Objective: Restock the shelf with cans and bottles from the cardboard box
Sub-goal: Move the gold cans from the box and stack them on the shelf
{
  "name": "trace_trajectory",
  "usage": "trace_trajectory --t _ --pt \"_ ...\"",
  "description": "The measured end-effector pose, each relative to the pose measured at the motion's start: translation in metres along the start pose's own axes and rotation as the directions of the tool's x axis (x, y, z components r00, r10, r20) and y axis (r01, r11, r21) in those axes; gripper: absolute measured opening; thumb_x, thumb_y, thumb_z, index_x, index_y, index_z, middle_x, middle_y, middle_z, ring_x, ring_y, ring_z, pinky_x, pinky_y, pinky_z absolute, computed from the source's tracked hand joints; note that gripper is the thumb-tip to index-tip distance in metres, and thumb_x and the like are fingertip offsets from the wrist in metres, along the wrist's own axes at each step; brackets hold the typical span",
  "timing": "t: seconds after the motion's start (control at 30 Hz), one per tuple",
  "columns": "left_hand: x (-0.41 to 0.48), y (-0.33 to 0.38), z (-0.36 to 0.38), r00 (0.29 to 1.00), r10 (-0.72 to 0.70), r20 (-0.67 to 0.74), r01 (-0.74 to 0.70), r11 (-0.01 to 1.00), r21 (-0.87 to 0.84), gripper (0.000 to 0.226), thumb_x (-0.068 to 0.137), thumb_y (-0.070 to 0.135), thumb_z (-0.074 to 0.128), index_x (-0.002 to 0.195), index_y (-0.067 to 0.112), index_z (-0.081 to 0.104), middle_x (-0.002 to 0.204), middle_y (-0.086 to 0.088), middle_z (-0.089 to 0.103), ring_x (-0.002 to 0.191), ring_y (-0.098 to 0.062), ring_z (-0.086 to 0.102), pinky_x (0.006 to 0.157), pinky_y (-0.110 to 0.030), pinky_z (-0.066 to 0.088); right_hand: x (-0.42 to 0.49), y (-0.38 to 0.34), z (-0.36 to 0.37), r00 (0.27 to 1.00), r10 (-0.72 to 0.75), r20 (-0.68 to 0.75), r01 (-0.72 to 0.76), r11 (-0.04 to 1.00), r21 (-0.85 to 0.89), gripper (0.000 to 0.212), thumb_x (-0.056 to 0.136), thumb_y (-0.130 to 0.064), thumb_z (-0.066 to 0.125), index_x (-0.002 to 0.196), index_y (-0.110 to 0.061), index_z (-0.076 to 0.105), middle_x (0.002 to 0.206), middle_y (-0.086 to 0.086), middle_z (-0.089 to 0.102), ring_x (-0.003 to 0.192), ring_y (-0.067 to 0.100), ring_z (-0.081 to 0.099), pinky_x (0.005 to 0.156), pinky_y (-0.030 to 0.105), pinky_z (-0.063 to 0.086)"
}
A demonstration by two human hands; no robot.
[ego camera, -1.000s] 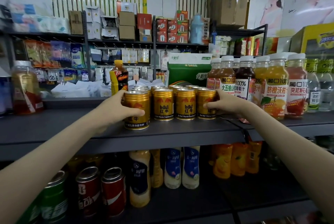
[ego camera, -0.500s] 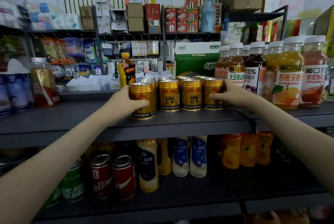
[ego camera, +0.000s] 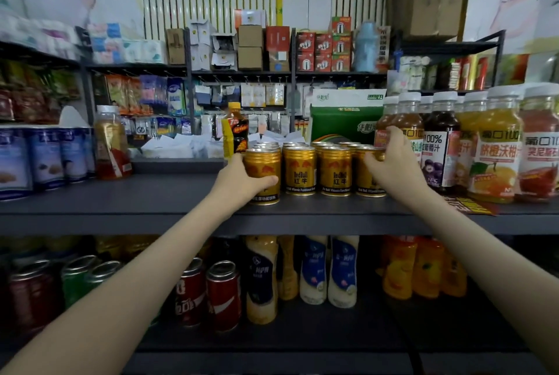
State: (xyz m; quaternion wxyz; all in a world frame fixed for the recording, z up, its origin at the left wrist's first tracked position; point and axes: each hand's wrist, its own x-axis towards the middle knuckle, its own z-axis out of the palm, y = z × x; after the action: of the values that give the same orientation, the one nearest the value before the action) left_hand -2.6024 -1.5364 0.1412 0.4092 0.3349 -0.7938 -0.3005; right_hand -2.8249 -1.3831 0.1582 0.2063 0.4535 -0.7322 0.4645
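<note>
From the head view, your left hand point(ego camera: 242, 176) is wrapped around the leftmost gold can point(ego camera: 262, 175), thumb across its front and fingers behind it; that can stands upright on the dark shelf point(ego camera: 169, 197), slightly forward of the row, just left of centre; your right hand point(ego camera: 393, 163) is cupped against the rightmost gold can point(ego camera: 367, 172), fingers spread over its rim and side, touching it but not clearly closed around it; between your two hands stand two more gold cans point(ego camera: 317, 170) in the front row, touching side by side, with further gold tops visible behind them toward 12 o'clock; at 3 o'clock from your right hand, the juice bottles point(ego camera: 496, 148) with white caps stand upright in a tight group, the nearest just beside your fingers; toward 9 o'clock, well apart from the cans, stands a lone amber bottle point(ego camera: 110, 145) and beside it blue cans point(ego camera: 45, 157); at 6 o'clock, on the lower shelf point(ego camera: 302, 335), red cans point(ego camera: 223, 296) and cream bottles point(ego camera: 326, 272) stand upright; the cardboard box is not something you can pick out here.
</note>
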Motion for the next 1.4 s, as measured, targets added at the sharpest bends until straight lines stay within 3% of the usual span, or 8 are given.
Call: trace_trajectory --t 0.2,0.3,0.5,0.67,0.9,1.17,1.33,1.4 --pt "-0.036 0.003 -0.020 0.995 0.094 -0.034 -0.094 0.996 -0.006 0.088 0.077 0.054 0.068 0.146 0.019 0.025 0.143 -0.003 0.046 0.128 -0.024 0.046 0.102 -0.040 0.042 -0.054 -0.099 0.033 0.977 -0.200 -0.077 0.207 0.975 0.086 0.055 0.092 -0.015 0.054 0.141 -0.003 0.032 0.134 0.012 0.044 0.124 0.021 0.042 0.100 0.022 0.032" --pt "-0.076 -0.026 -0.068 0.986 0.129 -0.105 -0.123 0.991 0.061 0.064 0.086 0.045 0.062 0.139 0.018 0.038 0.141 -0.002 0.046 0.128 -0.019 0.044 0.094 -0.024 0.035 -0.096 -0.162 0.066 0.946 -0.323 -0.040 0.325 0.928 0.182 0.041 0.092 -0.012 0.054 0.130 -0.006 0.043 0.116 0.006 0.051 0.108 0.017 0.050 0.088 0.020 0.038" --pt "-0.192 -0.159 -0.205 0.968 0.010 -0.249 0.079 0.935 0.345 0.043 0.093 0.027 0.056 0.132 0.013 0.045 0.129 -0.008 0.053 0.116 -0.024 0.052 0.089 -0.028 0.041 -0.222 -0.292 0.173 0.838 -0.467 0.282 0.321 0.841 0.436 0.015 0.096 -0.018 0.052 0.110 -0.016 0.055 0.086 -0.006 0.054 0.077 0.010 0.053 0.072 0.027 0.045" --pt "-0.315 -0.282 -0.300 0.886 -0.332 -0.323 0.454 0.762 0.462 0.038 0.092 0.028 0.054 0.126 0.013 0.048 0.126 -0.010 0.055 0.113 -0.030 0.054 0.087 -0.038 0.047 -0.340 -0.378 0.274 0.597 -0.587 0.547 0.252 0.785 0.566 0.012 0.097 -0.022 0.051 0.108 -0.020 0.053 0.089 -0.004 0.057 0.078 0.011 0.056 0.071 0.030 0.048" --pt "-0.479 -0.401 -0.414 0.618 -0.615 -0.489 0.785 0.449 0.427 0.042 0.093 0.027 0.051 0.133 0.015 0.044 0.133 -0.008 0.050 0.121 -0.027 0.049 0.094 -0.035 0.043 -0.479 -0.495 0.403 0.175 -0.722 0.669 0.271 0.689 0.673 0.028 0.095 -0.022 0.052 0.122 -0.019 0.052 0.089 -0.005 0.058 0.076 0.013 0.057 0.074 0.039 0.051" --pt "-0.581 -0.536 -0.499 0.362 -0.737 -0.571 0.902 0.123 0.414 0.048 0.094 0.026 0.046 0.140 0.014 0.037 0.132 -0.010 0.047 0.117 -0.032 0.049 0.093 -0.039 0.044 -0.624 -0.606 0.566 -0.218 -0.742 0.634 0.279 0.575 0.769 0.040 0.098 -0.023 0.045 0.138 -0.020 0.040 0.135 0.001 0.048 0.107 0.023 0.058 0.085 0.038 0.050" --pt "-0.627 -0.644 -0.502 0.193 -0.854 -0.482 0.934 0.009 0.358 0.051 0.094 0.020 0.046 0.143 0.014 0.031 0.140 -0.009 0.040 0.123 -0.030 0.044 0.096 -0.040 0.042 -0.726 -0.623 0.660 -0.405 -0.682 0.609 0.367 0.489 0.791 0.042 0.101 -0.022 0.039 0.143 -0.023 0.035 0.134 0.000 0.046 0.094 0.020 0.060 0.063 0.028 0.050" --pt "-0.655 -0.696 -0.493 0.150 -0.890 -0.432 0.933 -0.017 0.359 0.050 0.095 0.020 0.046 0.143 0.013 0.031 0.142 -0.010 0.038 0.125 -0.030 0.043 0.097 -0.039 0.040 -0.774 -0.612 0.699 -0.446 -0.667 0.597 0.402 0.447 0.799 0.043 0.101 -0.022 0.038 0.144 -0.021 0.034 0.132 0.000 0.047 0.100 0.021 0.057 0.066 0.027 0.047"
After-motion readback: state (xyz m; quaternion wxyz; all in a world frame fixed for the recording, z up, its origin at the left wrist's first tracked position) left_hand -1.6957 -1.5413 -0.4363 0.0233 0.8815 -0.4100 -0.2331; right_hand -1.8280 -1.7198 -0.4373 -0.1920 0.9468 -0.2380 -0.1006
